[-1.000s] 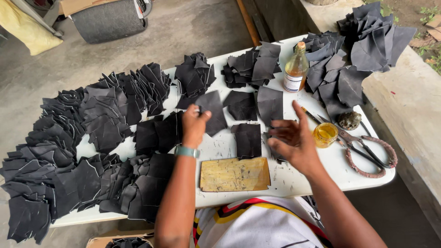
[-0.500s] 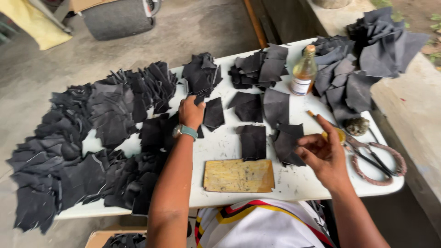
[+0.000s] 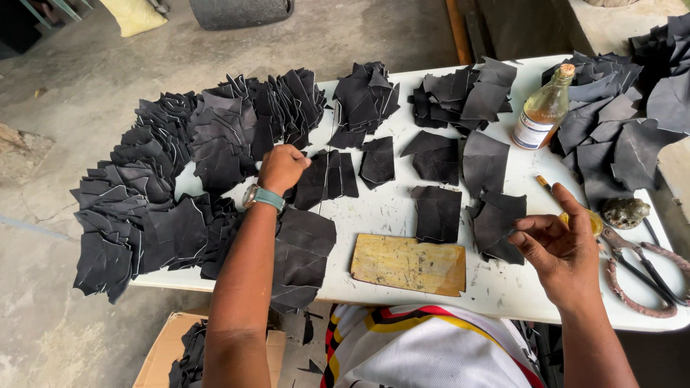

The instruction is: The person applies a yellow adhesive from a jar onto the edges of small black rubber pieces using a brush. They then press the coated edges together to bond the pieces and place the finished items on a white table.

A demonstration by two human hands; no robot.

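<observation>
My left hand, a watch on its wrist, is curled over a row of black leather pieces near the table's middle; I cannot tell whether it grips one. To the right, my right hand hovers above the table edge, fingers loosely apart and holding nothing. It is next to a stack of black pieces and a small yellow pot with a brush. A single black piece lies above a worn yellowish board.
The white table carries many heaps of black leather cut-outs. A glass bottle of amber liquid stands at the back right. Large scissors lie at the right edge. A cardboard box with scraps sits below.
My left hand has moved left and nearer along the row of black pieces. My right hand has drawn back from the pieces toward the table's near right edge.
</observation>
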